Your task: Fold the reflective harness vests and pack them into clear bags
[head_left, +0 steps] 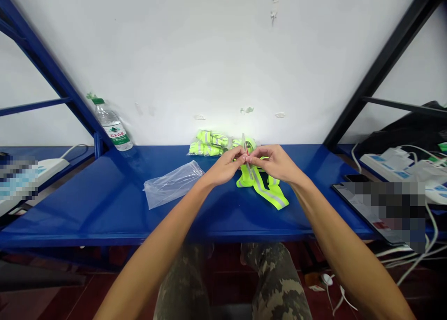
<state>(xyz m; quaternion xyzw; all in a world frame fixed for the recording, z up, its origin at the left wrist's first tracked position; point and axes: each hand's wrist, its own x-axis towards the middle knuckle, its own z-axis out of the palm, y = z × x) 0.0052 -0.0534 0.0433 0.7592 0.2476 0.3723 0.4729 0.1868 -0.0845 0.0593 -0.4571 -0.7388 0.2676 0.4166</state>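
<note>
Fingertips of my left hand [229, 164] and my right hand [274, 162] meet in a pinch over the blue table. Between them is a thin pale strip [243, 141] with a little red on it, seen nearly edge-on; its kind cannot be made out. Just below hangs or lies a fluorescent yellow reflective strap [267, 192] with a grey stripe, one end spread toward the front. Behind the hands, folded yellow reflective straps in clear bags [208, 143] lie against the wall. To the left of my left hand, a clear plastic bag [171, 185] lies flat.
A water bottle [113, 124] with a green cap stands at the back left of the blue table [104, 208]. At the right edge are a tablet [363, 208], a phone [356, 179] and power strips [384, 166] with white cables. Metal frame posts rise on both sides.
</note>
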